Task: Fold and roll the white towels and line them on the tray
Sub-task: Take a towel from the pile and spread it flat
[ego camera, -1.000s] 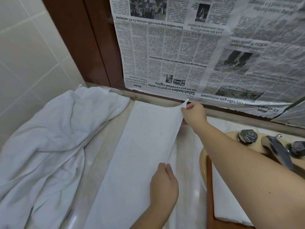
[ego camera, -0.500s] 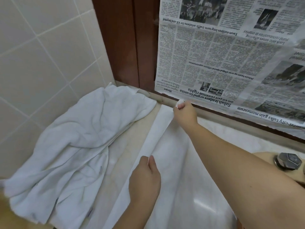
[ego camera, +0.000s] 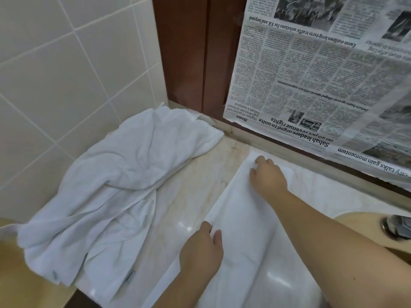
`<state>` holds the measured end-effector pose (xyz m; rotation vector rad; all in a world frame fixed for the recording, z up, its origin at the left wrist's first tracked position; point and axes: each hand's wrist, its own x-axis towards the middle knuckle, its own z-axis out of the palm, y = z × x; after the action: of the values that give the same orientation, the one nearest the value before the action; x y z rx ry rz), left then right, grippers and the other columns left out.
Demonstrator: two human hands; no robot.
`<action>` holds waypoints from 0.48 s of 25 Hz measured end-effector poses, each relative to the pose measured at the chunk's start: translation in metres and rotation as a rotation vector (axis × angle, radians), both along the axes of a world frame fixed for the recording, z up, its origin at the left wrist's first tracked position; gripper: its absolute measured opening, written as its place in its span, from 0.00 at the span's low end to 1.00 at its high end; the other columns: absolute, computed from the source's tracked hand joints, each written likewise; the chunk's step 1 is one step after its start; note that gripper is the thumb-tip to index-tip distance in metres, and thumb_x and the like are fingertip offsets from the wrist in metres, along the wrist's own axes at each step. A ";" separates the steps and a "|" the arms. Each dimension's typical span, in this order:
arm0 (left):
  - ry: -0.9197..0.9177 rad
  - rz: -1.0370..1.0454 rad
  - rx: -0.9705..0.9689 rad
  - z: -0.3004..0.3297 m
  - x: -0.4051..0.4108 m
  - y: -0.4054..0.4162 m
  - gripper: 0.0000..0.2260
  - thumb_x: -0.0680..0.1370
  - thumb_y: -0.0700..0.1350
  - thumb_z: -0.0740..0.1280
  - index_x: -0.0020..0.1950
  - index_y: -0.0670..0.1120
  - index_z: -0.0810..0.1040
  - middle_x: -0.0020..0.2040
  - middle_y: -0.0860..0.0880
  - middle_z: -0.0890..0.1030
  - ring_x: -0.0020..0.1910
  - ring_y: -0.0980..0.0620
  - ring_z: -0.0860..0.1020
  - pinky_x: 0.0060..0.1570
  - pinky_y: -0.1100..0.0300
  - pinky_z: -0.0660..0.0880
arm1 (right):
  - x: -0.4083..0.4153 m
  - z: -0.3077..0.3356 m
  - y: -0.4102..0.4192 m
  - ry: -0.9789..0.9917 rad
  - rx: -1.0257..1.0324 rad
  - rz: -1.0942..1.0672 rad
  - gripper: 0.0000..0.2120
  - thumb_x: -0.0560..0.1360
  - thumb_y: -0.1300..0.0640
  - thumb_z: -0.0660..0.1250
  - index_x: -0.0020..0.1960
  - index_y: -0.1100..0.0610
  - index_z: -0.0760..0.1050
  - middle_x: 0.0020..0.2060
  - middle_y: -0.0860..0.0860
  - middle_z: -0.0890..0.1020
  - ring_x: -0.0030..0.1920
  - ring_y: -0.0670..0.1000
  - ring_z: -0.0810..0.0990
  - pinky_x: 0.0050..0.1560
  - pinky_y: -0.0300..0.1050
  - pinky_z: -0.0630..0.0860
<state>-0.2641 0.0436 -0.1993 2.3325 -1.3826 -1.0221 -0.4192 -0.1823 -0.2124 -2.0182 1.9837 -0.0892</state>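
Note:
A white towel (ego camera: 242, 221), folded into a long narrow strip, lies flat on the marble counter (ego camera: 189, 185), running from near me toward the back wall. My right hand (ego camera: 268, 177) is at the strip's far end, its bent fingers holding the far left corner. Closer to me, my left hand (ego camera: 201, 250) grips the strip's left edge between thumb and fingers. To the left, a crumpled heap of white towels (ego camera: 106, 196) sits against the tiled wall. The tray is out of view.
A sink basin rim (ego camera: 355, 216) and a chrome tap handle (ego camera: 398, 227) are at the right edge. Newspaper (ego camera: 311, 74) hangs over the back wall above the counter. White wall tiles (ego camera: 55, 74) close off the left side.
The raised right side of the towel has been carried over to the left and laid down, leaving a narrower strip. Both hands moved left with it, and the view turned left.

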 end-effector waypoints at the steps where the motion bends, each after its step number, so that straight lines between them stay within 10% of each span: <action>1: -0.007 -0.016 -0.006 0.000 -0.003 0.004 0.14 0.86 0.59 0.55 0.65 0.53 0.71 0.40 0.56 0.75 0.42 0.53 0.77 0.42 0.57 0.74 | -0.010 0.000 -0.001 0.011 -0.036 -0.003 0.17 0.83 0.54 0.59 0.70 0.56 0.69 0.62 0.56 0.75 0.63 0.59 0.72 0.50 0.52 0.75; 6: 0.074 0.031 -0.041 -0.002 -0.004 0.009 0.12 0.85 0.59 0.58 0.60 0.53 0.70 0.40 0.57 0.77 0.40 0.57 0.78 0.37 0.61 0.70 | -0.032 0.006 -0.032 -0.030 0.036 0.067 0.19 0.82 0.53 0.63 0.72 0.55 0.73 0.68 0.55 0.76 0.68 0.59 0.73 0.67 0.57 0.72; 12: 0.202 0.130 -0.075 -0.006 0.006 0.023 0.08 0.82 0.53 0.67 0.44 0.53 0.74 0.39 0.56 0.78 0.37 0.59 0.77 0.35 0.69 0.67 | -0.028 0.008 -0.050 -0.072 0.068 0.020 0.13 0.80 0.53 0.68 0.53 0.63 0.81 0.50 0.61 0.84 0.54 0.62 0.81 0.51 0.58 0.82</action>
<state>-0.2580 0.0662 -0.2052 2.1655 -1.1581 -1.1120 -0.4469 -0.2321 -0.2042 -1.9633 1.8966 -0.0874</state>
